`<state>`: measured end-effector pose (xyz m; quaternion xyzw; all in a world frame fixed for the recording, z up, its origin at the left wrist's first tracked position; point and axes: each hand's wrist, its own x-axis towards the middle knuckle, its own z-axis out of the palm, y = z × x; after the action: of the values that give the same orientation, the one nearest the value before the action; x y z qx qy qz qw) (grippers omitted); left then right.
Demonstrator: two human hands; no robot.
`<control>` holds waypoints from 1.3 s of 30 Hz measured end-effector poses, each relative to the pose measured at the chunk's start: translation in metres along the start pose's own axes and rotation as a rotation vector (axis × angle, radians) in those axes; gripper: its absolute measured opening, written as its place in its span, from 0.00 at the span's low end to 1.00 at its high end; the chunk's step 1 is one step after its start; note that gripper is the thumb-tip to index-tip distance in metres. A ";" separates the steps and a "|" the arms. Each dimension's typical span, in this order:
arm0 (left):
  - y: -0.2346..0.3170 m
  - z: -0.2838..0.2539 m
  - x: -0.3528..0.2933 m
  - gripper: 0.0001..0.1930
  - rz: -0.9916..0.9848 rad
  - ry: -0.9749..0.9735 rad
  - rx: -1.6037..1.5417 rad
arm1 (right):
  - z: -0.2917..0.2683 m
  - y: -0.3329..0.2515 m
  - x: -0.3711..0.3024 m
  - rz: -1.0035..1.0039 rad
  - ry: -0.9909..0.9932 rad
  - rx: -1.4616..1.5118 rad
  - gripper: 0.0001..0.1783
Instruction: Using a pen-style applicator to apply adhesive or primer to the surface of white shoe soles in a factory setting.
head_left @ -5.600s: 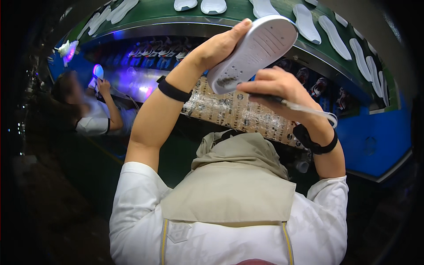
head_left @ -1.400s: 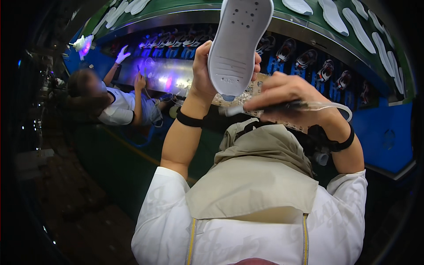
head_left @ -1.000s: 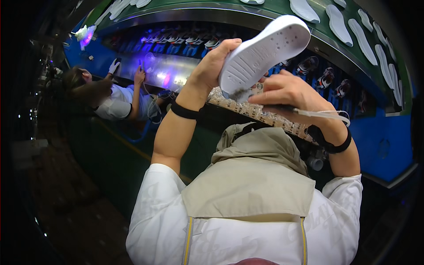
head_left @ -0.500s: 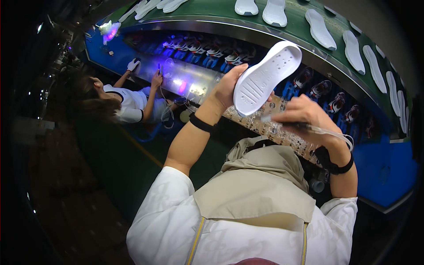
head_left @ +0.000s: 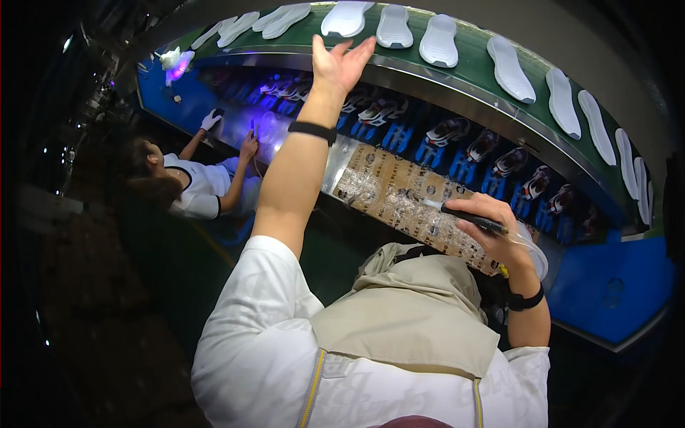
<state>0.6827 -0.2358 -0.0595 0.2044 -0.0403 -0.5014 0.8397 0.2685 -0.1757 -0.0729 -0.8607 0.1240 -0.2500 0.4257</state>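
Note:
My left hand (head_left: 342, 64) is stretched up to the green belt, its fingers spread and nothing in it. Just beyond the fingertips a white shoe sole (head_left: 346, 19) lies on the belt, beside another white sole (head_left: 394, 27). My right hand (head_left: 496, 225) is closed round a black-handled glue brush (head_left: 474, 216) with a pale tip and a thin clear tube at its back end. The brush is held above a bench covered in printed brown paper and clear film (head_left: 399, 192).
More white soles (head_left: 510, 69) lie along the curved green belt (head_left: 467, 46). On a lower rack below it, shoe uppers (head_left: 446, 132) sit on blue holders. At left a co-worker (head_left: 203, 178) holds a tool. A blue panel (head_left: 606, 285) stands at right.
The white sole has left my left hand, which has opened and moved up and left to the belt. My right hand has lowered slightly with the brush. Soles on the belt have shifted.

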 end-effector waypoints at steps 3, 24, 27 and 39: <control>-0.013 -0.065 -0.002 0.30 0.258 0.066 0.557 | 0.004 0.007 -0.008 0.113 0.045 0.067 0.16; 0.254 -0.128 0.229 0.21 1.081 -0.226 2.698 | 0.010 0.056 0.020 0.565 0.442 0.139 0.19; 0.276 -0.136 0.238 0.23 0.934 -0.156 2.737 | 0.010 0.056 0.039 0.573 0.444 0.075 0.20; 0.246 -0.168 0.216 0.31 0.958 0.031 2.581 | 0.034 0.093 0.071 0.552 0.544 0.103 0.17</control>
<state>1.0383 -0.2687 -0.1482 0.8037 -0.5295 0.2292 0.1456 0.3464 -0.2399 -0.1410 -0.6747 0.4464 -0.3511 0.4714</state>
